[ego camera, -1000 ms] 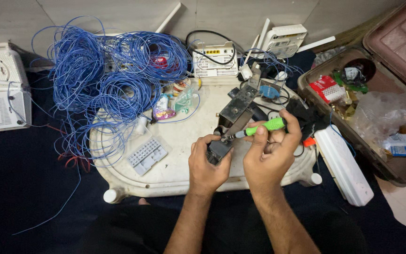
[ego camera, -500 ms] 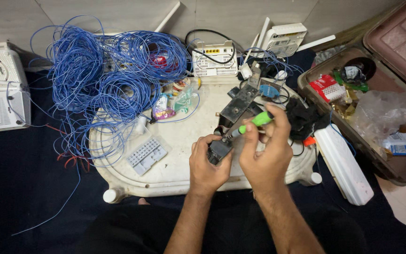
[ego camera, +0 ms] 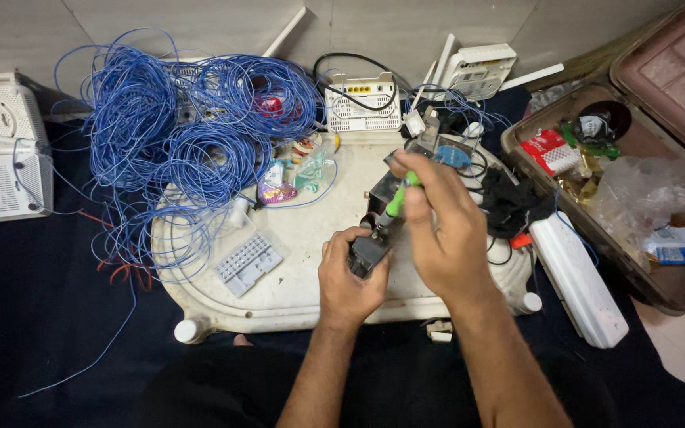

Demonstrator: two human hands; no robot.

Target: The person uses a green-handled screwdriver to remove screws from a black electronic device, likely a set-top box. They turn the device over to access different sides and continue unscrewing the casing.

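Head view: looking straight down over the person's forearms at a cluttered white worktop on a dark floor cloth.
Left hand: curled tight around a small dark electrical part, pinning it near the front middle of the worktop.
Right hand: fingers closed on a green-handled screwdriver, tilted, its tip down at the dark part.
Hands together: side by side, almost touching, the right one a little higher.
Behind the hands: a grey metal piece just beyond the screwdriver, and a white router at the far edge.
Left side: a big tangle of blue wire spilling over the worktop's edge; a small pale keypad-like block lies near it.
Right side: a black cloth, a long white box on the floor, and an open brown case full of packets.
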